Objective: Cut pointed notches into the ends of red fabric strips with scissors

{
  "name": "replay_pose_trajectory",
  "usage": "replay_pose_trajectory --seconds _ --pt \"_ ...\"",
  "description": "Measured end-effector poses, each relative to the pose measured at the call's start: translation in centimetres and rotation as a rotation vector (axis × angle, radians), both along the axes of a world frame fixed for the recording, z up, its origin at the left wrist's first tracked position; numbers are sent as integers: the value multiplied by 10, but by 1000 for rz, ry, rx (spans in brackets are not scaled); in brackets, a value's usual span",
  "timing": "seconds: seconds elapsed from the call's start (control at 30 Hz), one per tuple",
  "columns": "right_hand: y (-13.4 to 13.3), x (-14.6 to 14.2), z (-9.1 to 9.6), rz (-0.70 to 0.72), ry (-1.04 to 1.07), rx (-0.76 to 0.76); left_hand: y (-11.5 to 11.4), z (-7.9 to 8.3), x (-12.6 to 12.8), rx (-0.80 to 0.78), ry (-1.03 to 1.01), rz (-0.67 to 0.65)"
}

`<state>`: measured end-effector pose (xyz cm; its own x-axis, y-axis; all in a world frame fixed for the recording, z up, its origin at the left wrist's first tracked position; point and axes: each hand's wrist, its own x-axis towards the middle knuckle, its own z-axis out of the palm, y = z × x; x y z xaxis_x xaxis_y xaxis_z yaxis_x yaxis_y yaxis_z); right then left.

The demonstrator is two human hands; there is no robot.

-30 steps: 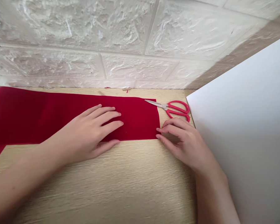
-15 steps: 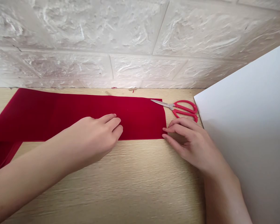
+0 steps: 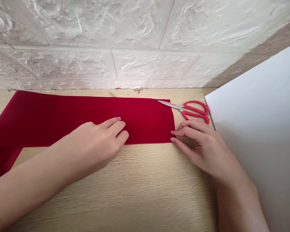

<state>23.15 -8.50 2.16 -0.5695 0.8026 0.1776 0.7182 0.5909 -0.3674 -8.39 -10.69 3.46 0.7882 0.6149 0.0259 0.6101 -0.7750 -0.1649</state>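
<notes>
A long strip of red cloth [image 3: 62, 119] lies flat on the wooden table [image 3: 140, 187], along the wall. My left hand [image 3: 99, 146] rests on its front edge near the middle, with the fingers drawn together and curled, pressing on the fabric. My right hand [image 3: 200, 145] lies on the table at the cloth's right end. Its fingers are stretched out and slightly apart, and their tips touch the cloth's front right corner. Red-handled scissors [image 3: 192, 109] lie shut just behind my right hand, blades pointing left at the cloth's far right corner.
A large white sheet [image 3: 261, 122] covers the table's right side, next to my right wrist. A white textured brick wall [image 3: 135, 42] closes off the back. More red cloth [image 3: 1, 158] hangs off at the far left. Small scraps [image 3: 137, 90] lie by the wall.
My left hand's fingers, spread flat on the cloth a second ago, have drawn together and curled at the front edge. My right hand has stayed at the corner. The view shifted slightly left.
</notes>
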Motion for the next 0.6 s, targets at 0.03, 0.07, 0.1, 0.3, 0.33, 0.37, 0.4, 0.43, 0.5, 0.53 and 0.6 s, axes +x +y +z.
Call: replay_pose_trajectory --seconds 0.03,0.07,0.1,0.3,0.33,0.37,0.4,0.43,0.5,0.53,0.6 --pt "0 0 0 -3 0 0 -1 0 1 2 5 0" --pt "0 0 0 -5 -2 -1 -1 0 1 2 12 1" --pt "0 0 0 -6 -5 -4 -1 0 2 2 18 2" --pt "0 1 -1 -9 -10 -7 -1 3 3 27 26 13" --pt "0 1 -1 -7 -10 -3 -1 4 4 37 33 8" --pt "0 0 -1 -5 -8 2 -1 5 4 45 41 3" --pt "0 0 -1 -5 -8 5 -2 5 5 51 47 -2" --pt "0 0 -1 -5 -7 9 -2 6 6 57 51 -4" --pt "-1 0 -1 -8 -3 13 -3 7 8 62 56 -9" --pt "-1 0 -1 -10 -2 12 -4 7 9 69 59 -5" --pt "-1 0 -2 -14 3 5 -5 8 11 85 71 -2"
